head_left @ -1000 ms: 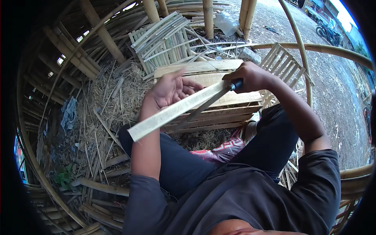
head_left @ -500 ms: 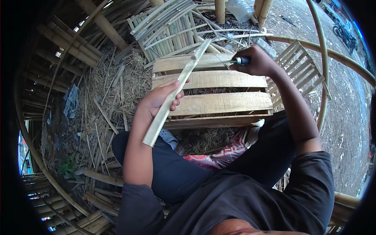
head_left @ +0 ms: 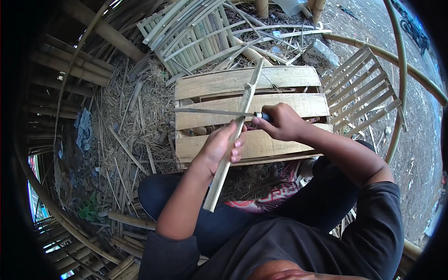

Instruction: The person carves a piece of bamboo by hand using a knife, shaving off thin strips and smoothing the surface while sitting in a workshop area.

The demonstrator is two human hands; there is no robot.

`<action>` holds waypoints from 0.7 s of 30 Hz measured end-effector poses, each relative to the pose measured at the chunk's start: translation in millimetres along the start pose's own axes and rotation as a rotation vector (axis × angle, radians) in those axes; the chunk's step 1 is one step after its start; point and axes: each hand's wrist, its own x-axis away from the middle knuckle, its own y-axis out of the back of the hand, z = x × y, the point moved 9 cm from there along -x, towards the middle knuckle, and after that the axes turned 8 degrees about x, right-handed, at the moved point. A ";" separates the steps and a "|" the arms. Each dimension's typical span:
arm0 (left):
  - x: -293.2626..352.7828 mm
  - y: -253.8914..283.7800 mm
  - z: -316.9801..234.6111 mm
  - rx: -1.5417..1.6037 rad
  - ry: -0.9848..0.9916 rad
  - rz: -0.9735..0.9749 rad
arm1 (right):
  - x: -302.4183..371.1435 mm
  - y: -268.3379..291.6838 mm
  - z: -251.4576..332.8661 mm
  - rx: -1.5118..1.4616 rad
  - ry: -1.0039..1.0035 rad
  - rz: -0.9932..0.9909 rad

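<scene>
Head view, looking down on a seated person's lap and arms. The left hand (head_left: 223, 145) is wrapped around a long bamboo strip (head_left: 232, 139), gripping it near the middle; the strip runs from just above the left thigh up and away, its far end lying over a wooden pallet (head_left: 280, 77) in front of the knees. The right hand (head_left: 280, 122) is clenched on the dark handle of a knife (head_left: 212, 112) — the thin blade points to the person's left and crosses the strip just above the left hand's fingers, touching it. Both hands are close together over the pallet's middle plank.

Around the pallet: straw and bamboo slivers on the ground to the left, a bundle of split slats (head_left: 196, 32) beyond it, a slatted bamboo panel (head_left: 364, 88) to the right. A patterned cloth (head_left: 266, 198) shows between the legs — partly hidden by them.
</scene>
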 end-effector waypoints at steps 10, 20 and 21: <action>-13.2 9.2 -1.6 0.138 -0.022 0.056 | -23.4 -17.0 -28.7 0.129 0.122 -0.114; 7.0 9.8 -9.2 -0.059 -0.014 -0.002 | -22.5 -15.4 -43.7 0.205 0.028 -0.050; 6.1 13.9 -12.6 -0.150 -0.052 -0.072 | -30.0 -10.8 -48.7 0.179 -0.023 -0.038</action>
